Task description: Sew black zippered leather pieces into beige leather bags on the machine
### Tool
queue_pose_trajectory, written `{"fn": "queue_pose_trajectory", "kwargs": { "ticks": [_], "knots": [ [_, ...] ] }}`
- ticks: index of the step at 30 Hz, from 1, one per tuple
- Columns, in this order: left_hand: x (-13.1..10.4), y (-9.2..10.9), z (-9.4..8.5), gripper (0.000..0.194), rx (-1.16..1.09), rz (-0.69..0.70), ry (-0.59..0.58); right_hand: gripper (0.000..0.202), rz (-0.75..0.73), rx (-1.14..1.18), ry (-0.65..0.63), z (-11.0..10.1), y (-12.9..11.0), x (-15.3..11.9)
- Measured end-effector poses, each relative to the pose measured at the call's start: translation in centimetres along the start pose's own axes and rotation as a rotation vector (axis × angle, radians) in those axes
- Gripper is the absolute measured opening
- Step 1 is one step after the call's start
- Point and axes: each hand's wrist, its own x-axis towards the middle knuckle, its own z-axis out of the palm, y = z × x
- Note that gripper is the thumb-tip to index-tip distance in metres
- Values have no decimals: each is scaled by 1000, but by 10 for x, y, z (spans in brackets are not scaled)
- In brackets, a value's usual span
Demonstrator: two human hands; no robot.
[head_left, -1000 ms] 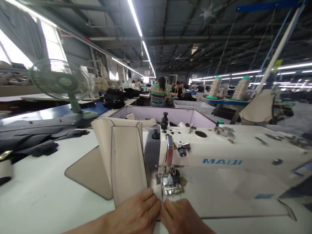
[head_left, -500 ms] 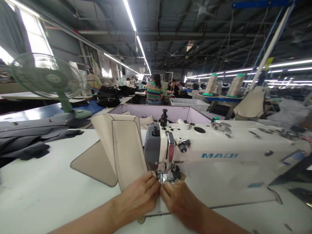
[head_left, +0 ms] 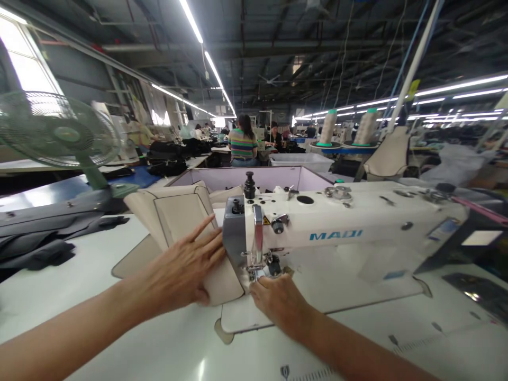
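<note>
A beige sewn piece with dark edging [head_left: 178, 211] stands folded up on the table, left of the white sewing machine [head_left: 337, 219]. My left hand [head_left: 184, 264] lies across its front, fingers spread and flat, holding nothing closed. Close by the machine's presser foot and needle area [head_left: 257, 272] is my right hand [head_left: 280, 301]. Its fingers are curled together just right of the piece's lower corner; what they pinch, if anything, is hidden. A flat beige flap [head_left: 133, 259] of similar material reaches out to the left, partly behind my left forearm.
Dark fabric pieces [head_left: 35, 241] lie at the left, near a green fan [head_left: 59, 129]. A lilac-walled bin [head_left: 254, 175] stands behind the machine. Thread cones [head_left: 327, 129] rise at the back right. A person in a striped top [head_left: 243, 143] is farther off.
My left hand has left the presser foot, moved up and left, and spread over the beige piece. My right hand stays by the foot. The view has shifted to the right.
</note>
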Motion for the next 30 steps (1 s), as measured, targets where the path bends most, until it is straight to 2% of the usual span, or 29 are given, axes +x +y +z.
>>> {"fn": "queue_pose_trajectory", "kwargs": {
  "ticks": [2,5,10,12,15,18,21,26,30],
  "knots": [
    [3,2,-1,78,-39,29,-24,11,30,-3,2,-1,0,2],
    [3,15,-1,51,7,32,-33,12,28,-13,-3,-3,-1,3],
    [-5,45,9,1,198,202,-24,16,-109,-55,-28,-6,-5,-2],
    [-8,55,17,8,219,243,4,18,-156,-75,-24,-8,-6,-5],
    [-14,68,29,7,235,235,39,17,-176,-95,3,-11,-7,-8],
    [-17,75,37,21,237,205,76,17,-150,-93,43,-7,-8,-12],
    [-17,76,40,32,208,183,93,22,-97,-73,88,5,-11,-17],
    [-13,68,39,28,137,214,127,37,-40,-52,154,14,-11,-20],
    [-11,66,36,27,89,175,97,19,7,54,60,2,-3,-11]
  ]
}}
